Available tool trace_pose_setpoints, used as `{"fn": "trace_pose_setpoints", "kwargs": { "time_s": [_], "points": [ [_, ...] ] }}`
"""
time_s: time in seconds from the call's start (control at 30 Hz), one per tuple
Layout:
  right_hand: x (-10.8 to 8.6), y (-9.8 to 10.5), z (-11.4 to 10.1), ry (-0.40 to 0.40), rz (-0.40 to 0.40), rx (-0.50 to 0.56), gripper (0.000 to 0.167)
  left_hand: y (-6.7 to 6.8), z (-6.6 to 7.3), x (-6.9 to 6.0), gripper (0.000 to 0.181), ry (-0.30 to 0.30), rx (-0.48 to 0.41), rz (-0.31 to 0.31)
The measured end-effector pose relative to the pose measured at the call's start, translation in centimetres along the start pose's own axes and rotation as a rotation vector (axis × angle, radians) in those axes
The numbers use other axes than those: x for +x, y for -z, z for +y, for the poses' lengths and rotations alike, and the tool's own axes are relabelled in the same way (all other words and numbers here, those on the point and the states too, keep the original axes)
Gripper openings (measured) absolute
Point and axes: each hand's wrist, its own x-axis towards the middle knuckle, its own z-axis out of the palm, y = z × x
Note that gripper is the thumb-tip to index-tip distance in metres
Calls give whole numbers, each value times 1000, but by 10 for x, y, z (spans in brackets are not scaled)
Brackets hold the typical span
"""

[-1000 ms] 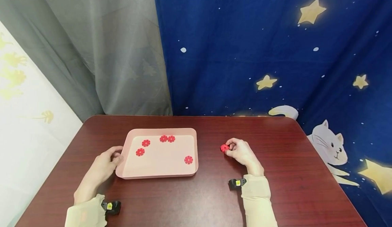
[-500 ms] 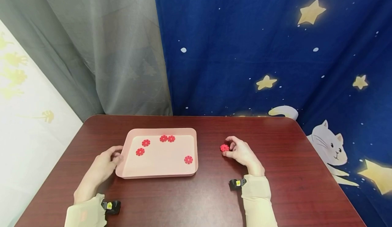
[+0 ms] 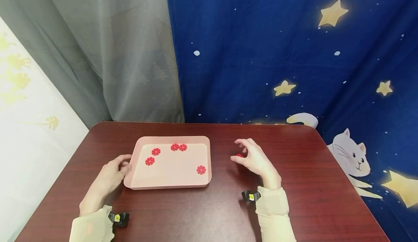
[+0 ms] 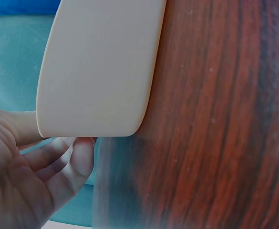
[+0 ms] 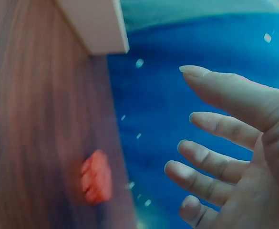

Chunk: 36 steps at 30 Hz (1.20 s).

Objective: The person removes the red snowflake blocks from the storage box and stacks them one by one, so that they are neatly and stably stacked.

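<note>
A pale pink tray point(image 3: 171, 178) lies on the table with several red notched discs point(image 3: 201, 169) in it. At its left end, my left hand point(image 3: 109, 176) holds the rim with bent fingers; in the left wrist view the thumb point(image 4: 82, 157) lies against the outer wall and one finger passes behind it. To the tray's right, my right hand point(image 3: 258, 161) is spread just above a small stack of red notched discs point(image 5: 97, 177) on the table. Thumb and fingers are apart with nothing between them. In the head view the hand hides most of that stack.
The dark red-brown table point(image 3: 183, 213) ends at a rounded back edge before a grey curtain point(image 3: 140, 53) and a blue star-printed curtain point(image 3: 235, 53). A black wrist camera point(image 3: 250, 196) sits on the right sleeve, another on the left point(image 3: 119, 219).
My right hand has let go of the red discs, spread its fingers and risen slightly. The discs stay on the table. The left hand and tray keep their places.
</note>
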Motion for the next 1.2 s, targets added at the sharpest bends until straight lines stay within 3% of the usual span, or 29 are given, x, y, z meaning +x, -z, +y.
{"fn": "trace_pose_setpoints", "kwargs": {
  "time_s": [0.37, 0.5, 0.7, 0.97, 1.07, 1.2],
  "points": [
    [8, -4, -39, 129, -61, 31, 42, -1, 4, 0, 36, -3, -5, 2],
    [24, -13, -51, 219, -142, -17, 37, 0, 3, 1, 36, -1, -8, -2],
    [51, -28, -73, 371, -324, -204, 28, 0, 3, 2, 35, -10, -5, 3],
    [66, -58, -88, 368, -642, -323, 26, 0, 0, 2, 37, 6, -8, -12],
    [68, -68, -88, 349, -696, -354, 26, 0, -1, 1, 37, 9, -8, -10],
    [70, -74, -88, 329, -703, -434, 25, 0, -1, 0, 37, 8, -9, -6]
  ]
}}
